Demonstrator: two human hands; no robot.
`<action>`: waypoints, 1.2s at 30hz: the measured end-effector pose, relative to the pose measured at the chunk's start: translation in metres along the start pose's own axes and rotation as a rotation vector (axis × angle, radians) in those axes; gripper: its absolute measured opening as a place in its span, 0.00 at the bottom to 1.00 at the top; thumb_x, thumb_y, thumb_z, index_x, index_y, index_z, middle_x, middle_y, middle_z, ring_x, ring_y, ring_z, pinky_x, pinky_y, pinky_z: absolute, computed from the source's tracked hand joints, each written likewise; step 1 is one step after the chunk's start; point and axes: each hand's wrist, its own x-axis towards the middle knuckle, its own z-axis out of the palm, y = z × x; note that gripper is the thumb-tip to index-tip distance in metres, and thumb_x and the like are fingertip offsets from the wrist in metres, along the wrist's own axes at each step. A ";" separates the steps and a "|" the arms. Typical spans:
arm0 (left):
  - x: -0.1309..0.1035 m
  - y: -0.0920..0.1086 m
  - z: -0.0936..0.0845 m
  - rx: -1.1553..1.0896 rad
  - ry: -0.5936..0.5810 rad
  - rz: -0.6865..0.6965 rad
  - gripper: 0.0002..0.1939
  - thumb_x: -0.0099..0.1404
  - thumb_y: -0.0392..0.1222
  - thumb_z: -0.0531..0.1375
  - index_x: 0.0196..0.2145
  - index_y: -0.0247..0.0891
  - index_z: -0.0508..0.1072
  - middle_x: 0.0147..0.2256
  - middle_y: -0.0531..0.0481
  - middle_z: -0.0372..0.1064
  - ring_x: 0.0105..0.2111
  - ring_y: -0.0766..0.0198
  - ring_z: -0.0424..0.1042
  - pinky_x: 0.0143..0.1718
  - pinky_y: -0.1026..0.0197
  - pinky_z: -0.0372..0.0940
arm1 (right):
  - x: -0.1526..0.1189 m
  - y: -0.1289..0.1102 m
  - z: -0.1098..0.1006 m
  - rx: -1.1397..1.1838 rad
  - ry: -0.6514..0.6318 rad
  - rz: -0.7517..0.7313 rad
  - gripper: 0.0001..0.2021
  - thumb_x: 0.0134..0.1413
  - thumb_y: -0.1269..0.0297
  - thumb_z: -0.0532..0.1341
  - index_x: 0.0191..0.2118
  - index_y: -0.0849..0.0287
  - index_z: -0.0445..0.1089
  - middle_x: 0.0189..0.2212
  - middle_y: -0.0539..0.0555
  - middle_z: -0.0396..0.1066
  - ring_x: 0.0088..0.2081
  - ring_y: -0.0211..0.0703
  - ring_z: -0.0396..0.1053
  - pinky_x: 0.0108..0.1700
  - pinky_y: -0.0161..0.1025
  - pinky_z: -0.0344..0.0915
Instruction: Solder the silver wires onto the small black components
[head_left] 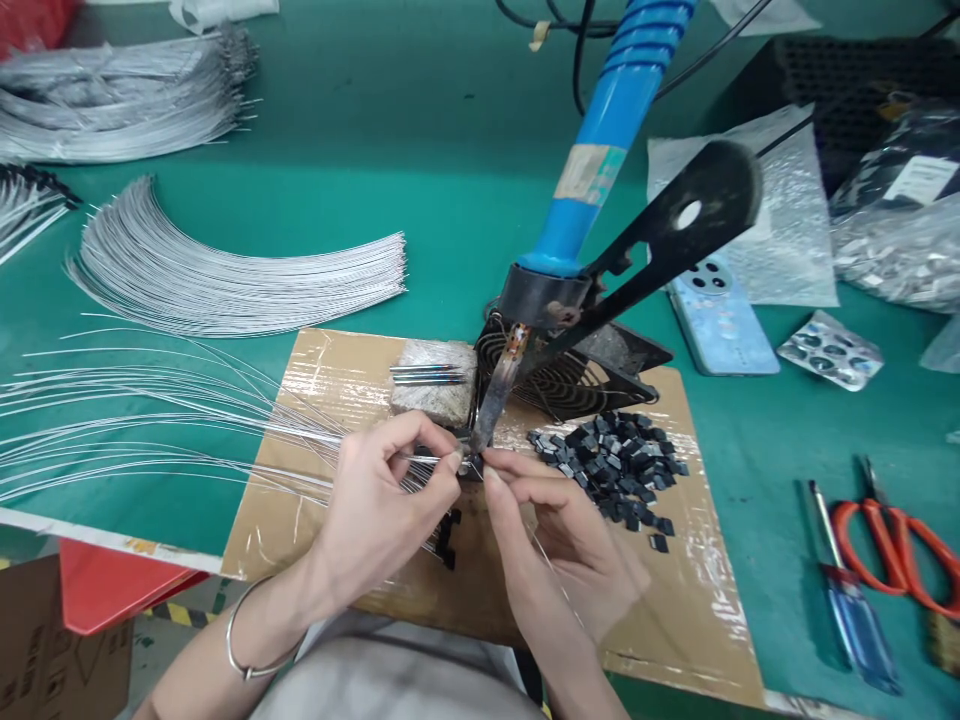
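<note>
My left hand (390,500) pinches a thin grey wire between thumb and forefinger, its end beside the tip of the soldering iron (495,395). Close on the right, my right hand (555,520) has thumb and forefinger pressed together on a fine strand of solder that trails down over the palm. The fingertips of both hands nearly meet just below the iron's tip; the small part between them is too tiny to make out. Loose wires (292,430) run left from under my left hand. Black connectors (448,540) on wire ends lie below it.
Small black housings (622,465) are heaped on the cardboard (697,600), near a fan (570,375). A wire bundle (247,280) lies at the left. On the right are a phone (724,320), a screwdriver (855,610) and orange-handled cutters (892,560). The iron's blue handle (600,150) slants overhead.
</note>
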 end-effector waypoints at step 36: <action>0.003 -0.001 0.000 -0.017 -0.019 -0.013 0.05 0.58 0.38 0.61 0.25 0.36 0.74 0.28 0.49 0.76 0.25 0.65 0.65 0.23 0.62 0.51 | -0.002 0.007 -0.002 0.052 -0.049 0.049 0.07 0.60 0.71 0.68 0.33 0.53 0.73 0.44 0.52 0.83 0.45 0.45 0.81 0.49 0.42 0.75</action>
